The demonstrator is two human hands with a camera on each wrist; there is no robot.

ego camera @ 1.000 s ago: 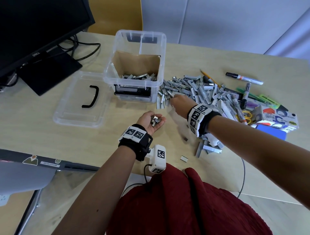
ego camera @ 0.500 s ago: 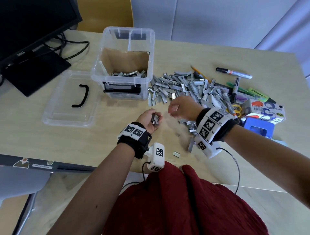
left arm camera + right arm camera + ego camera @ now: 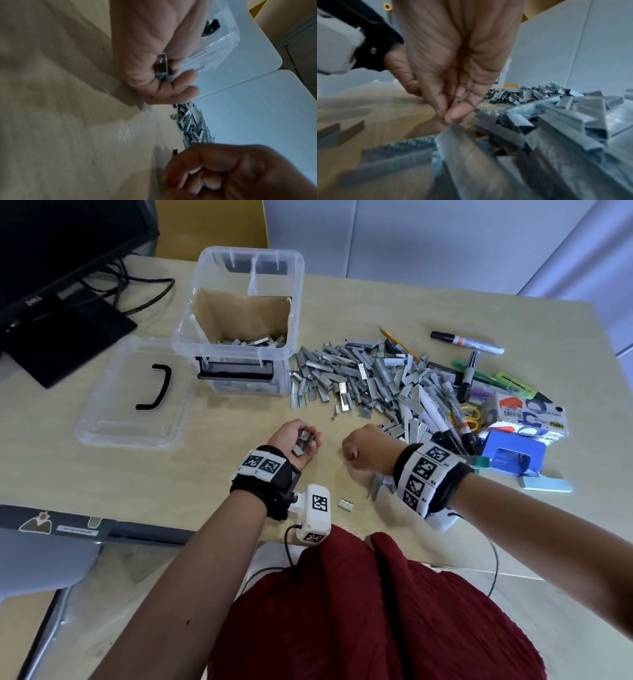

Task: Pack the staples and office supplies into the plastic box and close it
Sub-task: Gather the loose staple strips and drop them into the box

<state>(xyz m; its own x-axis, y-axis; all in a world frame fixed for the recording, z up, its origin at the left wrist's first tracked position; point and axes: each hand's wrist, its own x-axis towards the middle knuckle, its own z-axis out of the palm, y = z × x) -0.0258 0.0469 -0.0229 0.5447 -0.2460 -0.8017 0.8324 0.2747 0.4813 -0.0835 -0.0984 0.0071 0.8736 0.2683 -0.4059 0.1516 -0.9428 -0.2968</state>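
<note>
The clear plastic box (image 3: 234, 355) stands open at the back of the table with staples in its bottom. A big heap of grey staple strips (image 3: 370, 374) lies to its right. My left hand (image 3: 303, 440) is palm up in front of the box, fingers curled round a few staples (image 3: 163, 67). My right hand (image 3: 359, 451) hovers just to its right, low over the table, fingers curled in. In the right wrist view its thumb and fingertips (image 3: 452, 115) press together and no staple shows between them. More strips (image 3: 556, 115) lie right beside it.
The box's lid (image 3: 113, 419) lies flat left of the box. Markers (image 3: 467, 340), a highlighter, scissors, a printed carton (image 3: 527, 416) and a blue hole punch (image 3: 513, 455) crowd the right side. A monitor (image 3: 51, 251) stands at back left. One loose staple (image 3: 346, 504) lies near the front edge.
My right hand left the staple heap, came back beside my left hand, then drew slightly right and nearer to me. The left hand's fingers have curled further over its staples.
</note>
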